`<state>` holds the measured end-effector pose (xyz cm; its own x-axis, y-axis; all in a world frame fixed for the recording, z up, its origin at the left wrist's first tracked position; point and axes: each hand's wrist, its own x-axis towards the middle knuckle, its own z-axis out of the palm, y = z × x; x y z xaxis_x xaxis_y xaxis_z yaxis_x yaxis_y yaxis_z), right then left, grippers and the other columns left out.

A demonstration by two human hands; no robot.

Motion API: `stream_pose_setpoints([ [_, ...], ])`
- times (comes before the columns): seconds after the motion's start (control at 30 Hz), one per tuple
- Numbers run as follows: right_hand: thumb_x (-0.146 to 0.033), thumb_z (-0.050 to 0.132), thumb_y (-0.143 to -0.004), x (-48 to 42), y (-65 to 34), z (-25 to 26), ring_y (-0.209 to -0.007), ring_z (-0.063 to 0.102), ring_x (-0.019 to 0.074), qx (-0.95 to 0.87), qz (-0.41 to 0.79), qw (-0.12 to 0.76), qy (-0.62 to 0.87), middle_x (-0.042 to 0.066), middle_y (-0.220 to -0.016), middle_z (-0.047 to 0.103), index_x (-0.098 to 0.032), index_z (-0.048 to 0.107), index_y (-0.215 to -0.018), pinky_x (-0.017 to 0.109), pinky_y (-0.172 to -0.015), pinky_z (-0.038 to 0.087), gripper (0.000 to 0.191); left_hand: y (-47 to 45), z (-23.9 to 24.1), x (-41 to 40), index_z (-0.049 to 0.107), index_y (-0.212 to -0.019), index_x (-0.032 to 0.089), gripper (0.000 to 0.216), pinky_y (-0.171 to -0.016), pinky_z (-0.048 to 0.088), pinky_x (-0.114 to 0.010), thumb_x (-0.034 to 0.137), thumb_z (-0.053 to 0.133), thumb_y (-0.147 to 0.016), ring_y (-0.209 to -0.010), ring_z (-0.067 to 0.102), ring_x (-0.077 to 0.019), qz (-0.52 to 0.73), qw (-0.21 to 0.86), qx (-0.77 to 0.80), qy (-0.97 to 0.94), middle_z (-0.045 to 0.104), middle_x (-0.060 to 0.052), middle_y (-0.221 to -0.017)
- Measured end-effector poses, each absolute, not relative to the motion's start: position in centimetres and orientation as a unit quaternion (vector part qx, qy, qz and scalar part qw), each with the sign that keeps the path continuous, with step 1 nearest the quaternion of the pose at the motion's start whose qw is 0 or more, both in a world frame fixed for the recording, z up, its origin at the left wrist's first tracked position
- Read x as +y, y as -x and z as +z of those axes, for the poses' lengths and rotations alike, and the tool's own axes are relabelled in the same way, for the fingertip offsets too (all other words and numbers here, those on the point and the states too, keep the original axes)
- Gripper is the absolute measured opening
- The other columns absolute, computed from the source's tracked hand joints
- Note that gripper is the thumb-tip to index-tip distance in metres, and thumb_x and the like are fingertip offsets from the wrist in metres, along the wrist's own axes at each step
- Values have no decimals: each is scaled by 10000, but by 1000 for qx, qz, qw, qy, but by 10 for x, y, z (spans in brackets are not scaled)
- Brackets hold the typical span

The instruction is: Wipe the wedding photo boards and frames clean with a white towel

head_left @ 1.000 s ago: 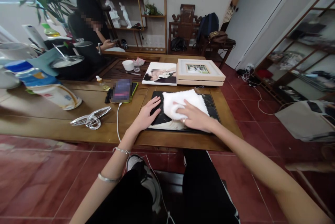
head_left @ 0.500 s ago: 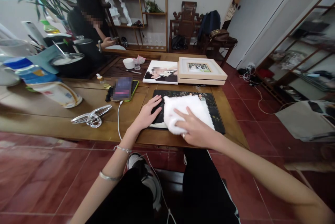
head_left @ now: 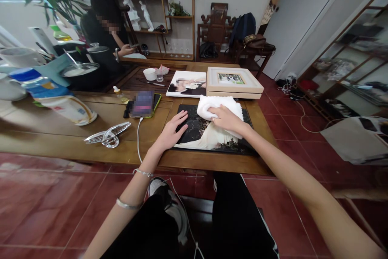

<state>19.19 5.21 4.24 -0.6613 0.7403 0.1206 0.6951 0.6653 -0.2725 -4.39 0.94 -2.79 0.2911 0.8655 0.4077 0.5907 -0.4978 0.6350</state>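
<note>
A dark photo panel (head_left: 194, 127) with a pale gown pictured on it lies flat near the table's front edge. My left hand (head_left: 172, 129) rests on the panel's left edge, fingers spread and holding nothing. A fluffy white cloth (head_left: 232, 104) sits bunched on the panel's far part, covering some of the picture. My right hand (head_left: 226, 119) grips this cloth and presses it against the panel; the fingers are partly sunk in its folds.
Behind the panel lie a white photo print (head_left: 185, 85) and stacked pale frames (head_left: 236, 83). Left are a phone (head_left: 142, 103) on a white cable, a clear hair claw clip (head_left: 108, 134) and a blue-capped bottle (head_left: 57, 97). A person (head_left: 104, 24) sits across the table with a phone.
My right hand has moved the white cloth away from me, to the panel's far side, uncovering the pale gown in the picture. My left hand stays in place.
</note>
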Motion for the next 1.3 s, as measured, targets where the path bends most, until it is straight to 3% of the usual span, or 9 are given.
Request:
stream_pose_setpoints([
  [0.1,-47,391,-738,61,-180,36,-1129,557,316,-901,90,127,404,121,-1169,656,-148,623,-1057,524,-1033,280,407,44,-28,9,551,-1300,158,460,-1139,275,-468,410,447,-930,-1366,374,-243,370,188,467,-781,464,-126,-1434],
  [0.2,-52,409,-724,33,-176,31,-1346,355,331,-914,94,122,376,151,-1237,615,-137,602,-1123,596,-1063,204,451,43,-28,9,547,-1304,157,455,-1140,272,-470,398,433,-936,-1367,371,-244,370,188,470,-779,466,-124,-1434],
  [0.37,-56,453,-681,-48,-187,37,-1427,200,275,-947,141,78,279,182,-1331,546,-155,627,-1051,624,-1107,115,420,44,-28,9,549,-1300,155,428,-1133,289,-467,334,399,-941,-1367,374,-233,371,181,463,-784,469,-125,-1431],
  [0.53,-36,446,-652,-67,-204,49,-1401,285,215,-945,189,61,258,94,-1254,624,-203,640,-944,508,-1160,147,388,45,-28,9,543,-1305,150,428,-1140,277,-466,280,391,-927,-1368,372,-232,372,177,455,-789,464,-126,-1434],
  [0.67,-57,431,-700,-32,-221,45,-1303,432,282,-920,156,81,351,71,-1266,616,-202,643,-1007,506,-1101,278,401,45,-29,10,546,-1302,143,433,-1137,282,-465,330,403,-939,-1362,381,-237,372,181,464,-783,466,-134,-1432],
  [0.83,-118,392,-797,29,-229,37,-1020,607,310,-878,80,103,461,109,-1114,677,-156,606,-1078,544,-1021,325,355,44,-29,11,546,-1307,171,438,-1139,270,-481,374,404,-946,-1369,369,-239,370,186,465,-782,461,-114,-1439],
  [1.0,-86,393,-777,43,-190,34,-1282,422,366,-877,63,109,463,173,-1302,567,-132,580,-1156,629,-1015,266,426,42,-24,6,507,-1341,160,474,-1153,247,-437,400,318,-979,-1379,351,-218,405,188,467,-763,412,-108,-1475],
  [1.1,-86,427,-756,18,-163,33,-1391,277,322,-917,85,99,376,177,-1317,559,-136,584,-1176,642,-1069,174,452,41,-20,2,457,-1376,147,487,-1164,221,-405,387,274,-995,-1405,296,-194,447,158,463,-749,348,-109,-1512],
  [1.3,-64,460,-698,-48,-173,44,-1415,245,228,-957,146,67,242,187,-1339,540,-160,631,-1024,556,-1134,145,380,42,-21,4,480,-1352,170,455,-1143,276,-417,378,301,-990,-1376,356,-196,458,128,487,-733,422,-106,-1469],
])
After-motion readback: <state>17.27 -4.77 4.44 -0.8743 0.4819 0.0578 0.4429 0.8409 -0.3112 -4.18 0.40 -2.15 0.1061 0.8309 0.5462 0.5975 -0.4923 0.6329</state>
